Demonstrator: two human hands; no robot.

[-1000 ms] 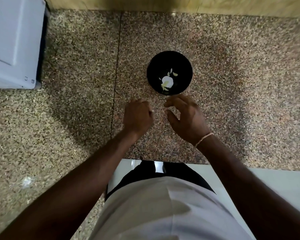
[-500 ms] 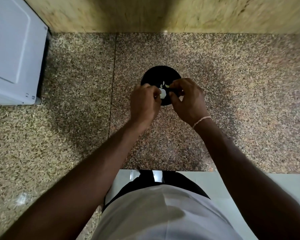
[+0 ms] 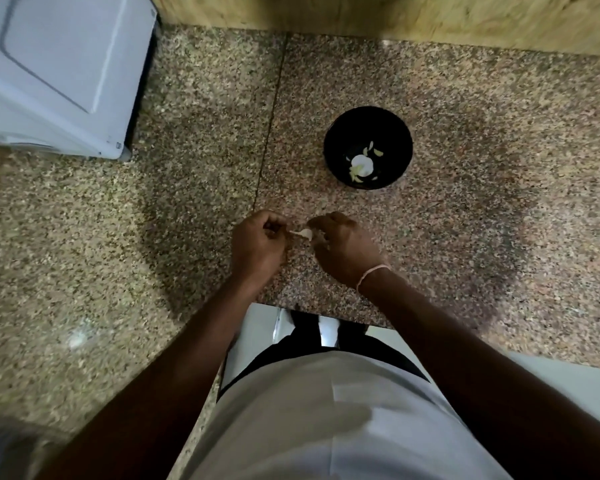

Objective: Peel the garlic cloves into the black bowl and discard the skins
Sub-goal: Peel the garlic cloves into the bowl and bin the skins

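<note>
1. Your left hand (image 3: 257,242) is curled into a narrow grip, its fingertips meeting at the thin stem end of a garlic clove (image 3: 305,233). The pinch itself is small and a little blurred, so you cannot tell how much of the stem it holds.
2. Your right hand (image 3: 343,249) has its fingers curled round the fatter end of the same clove, gripping it from the other side. A thin pale band (image 3: 371,273) circles that wrist.
3. The clove sits between your two hands, above the speckled granite tabletop (image 3: 482,209) and near its front edge. You cannot tell whether it touches the stone.
4. The black bowl (image 3: 368,147) stands on the tabletop beyond your hands, apart from them and slightly to the right.
5. Inside the bowl lies a white garlic bulb (image 3: 361,165), with a few pale loose pieces (image 3: 377,152) around it. Whether those are peeled cloves or skins is too small to tell.
6. A white appliance (image 3: 59,67) sits at the far left of the tabletop, well apart from the bowl.
7. A yellowish wall (image 3: 395,15) runs along the back of the tabletop.
8. A dark seam (image 3: 272,109) in the stone runs from the wall toward your left hand.
</note>
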